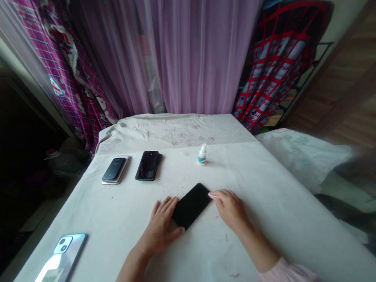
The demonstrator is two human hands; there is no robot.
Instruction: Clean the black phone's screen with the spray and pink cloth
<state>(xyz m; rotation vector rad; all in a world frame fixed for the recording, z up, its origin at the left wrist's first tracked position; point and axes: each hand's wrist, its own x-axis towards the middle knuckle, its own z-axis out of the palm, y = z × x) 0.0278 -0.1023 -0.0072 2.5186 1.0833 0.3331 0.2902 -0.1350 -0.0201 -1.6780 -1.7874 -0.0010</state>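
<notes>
A black smartphone (192, 206) lies slantwise on the white-covered table, dark screen up. My left hand (161, 229) grips its near left end, with fingers along one edge and the thumb at the other. At the phone's far right end is my right hand (228, 207), its fingers pinched together. Something small and pale may be at those fingertips, but I cannot make it out. Beyond the phone stands a small white spray bottle (202, 155) with a blue label.
Two stacked phones (115, 169) lie at the far left, and another dark pair (147, 165) lies beside them. A large silvery-blue phone (50, 279) rests near the left edge, camera up. Purple curtains (193, 44) hang behind the table. A plastic bag (299, 154) is off its right side.
</notes>
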